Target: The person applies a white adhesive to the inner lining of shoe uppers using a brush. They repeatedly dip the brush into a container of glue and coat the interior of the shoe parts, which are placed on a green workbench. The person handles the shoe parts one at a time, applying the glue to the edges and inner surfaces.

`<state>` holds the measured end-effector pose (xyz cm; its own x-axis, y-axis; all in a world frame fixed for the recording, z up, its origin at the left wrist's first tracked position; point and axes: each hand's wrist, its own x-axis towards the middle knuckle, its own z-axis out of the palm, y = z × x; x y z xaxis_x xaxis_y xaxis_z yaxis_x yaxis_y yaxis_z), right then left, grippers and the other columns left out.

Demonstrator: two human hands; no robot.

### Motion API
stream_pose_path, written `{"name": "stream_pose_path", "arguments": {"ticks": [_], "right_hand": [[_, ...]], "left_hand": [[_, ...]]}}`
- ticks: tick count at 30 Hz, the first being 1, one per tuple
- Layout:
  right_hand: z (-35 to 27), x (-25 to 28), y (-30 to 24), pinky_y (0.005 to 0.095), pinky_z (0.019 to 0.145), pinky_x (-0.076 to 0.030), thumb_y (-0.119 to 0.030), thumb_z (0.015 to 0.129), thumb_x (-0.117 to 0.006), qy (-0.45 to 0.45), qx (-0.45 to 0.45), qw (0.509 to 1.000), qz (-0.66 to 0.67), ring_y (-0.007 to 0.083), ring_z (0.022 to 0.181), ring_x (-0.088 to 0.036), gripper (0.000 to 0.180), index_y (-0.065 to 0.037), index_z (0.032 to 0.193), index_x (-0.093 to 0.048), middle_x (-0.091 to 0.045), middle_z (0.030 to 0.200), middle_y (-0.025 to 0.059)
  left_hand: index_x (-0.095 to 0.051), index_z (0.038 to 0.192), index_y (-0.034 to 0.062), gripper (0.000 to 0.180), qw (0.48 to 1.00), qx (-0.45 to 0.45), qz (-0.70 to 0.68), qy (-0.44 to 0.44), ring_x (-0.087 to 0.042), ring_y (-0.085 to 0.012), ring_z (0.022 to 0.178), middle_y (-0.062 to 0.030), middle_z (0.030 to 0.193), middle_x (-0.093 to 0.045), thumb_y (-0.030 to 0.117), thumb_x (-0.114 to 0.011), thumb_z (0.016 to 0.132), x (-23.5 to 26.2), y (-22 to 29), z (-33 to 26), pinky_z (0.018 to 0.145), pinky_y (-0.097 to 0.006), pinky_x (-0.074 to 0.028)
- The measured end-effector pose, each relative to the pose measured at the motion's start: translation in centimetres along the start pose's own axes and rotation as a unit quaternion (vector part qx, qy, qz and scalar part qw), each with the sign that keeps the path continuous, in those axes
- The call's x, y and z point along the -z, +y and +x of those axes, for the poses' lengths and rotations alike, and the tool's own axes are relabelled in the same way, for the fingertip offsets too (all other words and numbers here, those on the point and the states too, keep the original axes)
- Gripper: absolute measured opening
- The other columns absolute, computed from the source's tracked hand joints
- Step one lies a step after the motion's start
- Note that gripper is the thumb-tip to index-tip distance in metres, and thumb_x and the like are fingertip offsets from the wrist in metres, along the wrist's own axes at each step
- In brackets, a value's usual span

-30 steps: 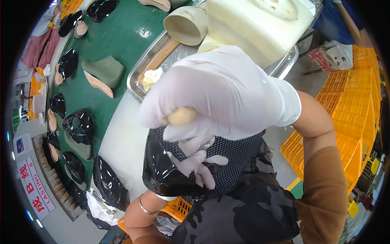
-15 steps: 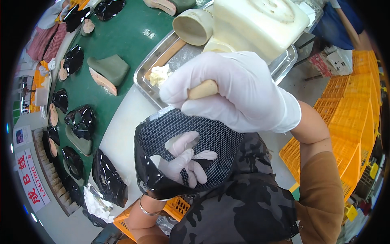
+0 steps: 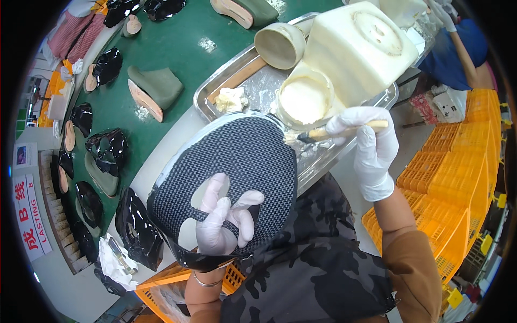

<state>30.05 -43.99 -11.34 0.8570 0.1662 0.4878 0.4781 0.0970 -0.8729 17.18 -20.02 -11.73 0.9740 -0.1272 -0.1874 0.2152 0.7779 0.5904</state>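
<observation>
Left hand (image 3: 218,229): part was hidden behind the mesh-lined piece (image 3: 253,156).
Brush handle (image 3: 319,133): the right hand (image 3: 372,153) covered some of it.
Green boot form (image 3: 259,12): the top edge cut it off.
Wall poster (image 3: 25,155): was too small to read.

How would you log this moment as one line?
left hand: holding black upper; right hand: holding brush; bristles: at upper's edge; white-filled cup: in metal tray

Bright, even light glinted off a glossy black piece (image 3: 137,229) at eight o'clock and a metal tray (image 3: 326,161) at one. The mesh lining (image 3: 215,151) registered sharply; fisheye distortion bent straight edges toward the black rim.
</observation>
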Motion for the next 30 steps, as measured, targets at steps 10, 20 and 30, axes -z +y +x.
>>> {"name": "stream_pose_path", "arguments": {"ticks": [10,20,30], "right_hand": [[4.0,-1.8,-3.3,0.0199,0.059,-0.05,-0.015,0.095,-0.041,0.022,0.1,0.992,0.08,0.0133,0.077,-0.062,0.019,0.0,0.104,-0.047,-0.06,0.091,0.01],[5.4,-3.9,-2.1,0.0175,0.058,-0.049,-0.012,0.094,-0.045,-0.008,0.053,0.991,0.125,0.008,0.075,-0.06,0.015,-0.003,0.105,-0.047,-0.061,0.086,0.0057],[0.6,-2.9,-3.5,0.0214,0.052,-0.046,-0.022,0.096,-0.039,0.046,-0.051,0.996,0.053,0.0132,0.065,-0.057,0.021,-0.002,0.097,-0.045,-0.059,0.08,0.0121]], "left_hand": [[-0.027,0.138,0.017,0.043,0.996,-0.062,0.062,0.004,-0.053,-0.0197,0.051,-0.031,0.116,-0.05,0.015,-0.031,0.096,0.7,-1.4,-0.5,0.039,-0.021,-0.04],[-0.031,0.138,0.0201,0.043,0.993,-0.092,0.028,-0.064,-0.047,-0.0175,0.047,-0.0316,0.115,-0.048,0.013,-0.026,0.096,1.2,-1.1,-1.8,0.037,-0.019,-0.039],[-0.029,0.138,0.027,0.042,0.978,-0.193,0.081,0.012,-0.048,-0.0175,0.053,-0.0215,0.118,-0.053,0.018,-0.027,0.097,1.0,-2.3,-0.6,0.044,-0.022,-0.042]]}}
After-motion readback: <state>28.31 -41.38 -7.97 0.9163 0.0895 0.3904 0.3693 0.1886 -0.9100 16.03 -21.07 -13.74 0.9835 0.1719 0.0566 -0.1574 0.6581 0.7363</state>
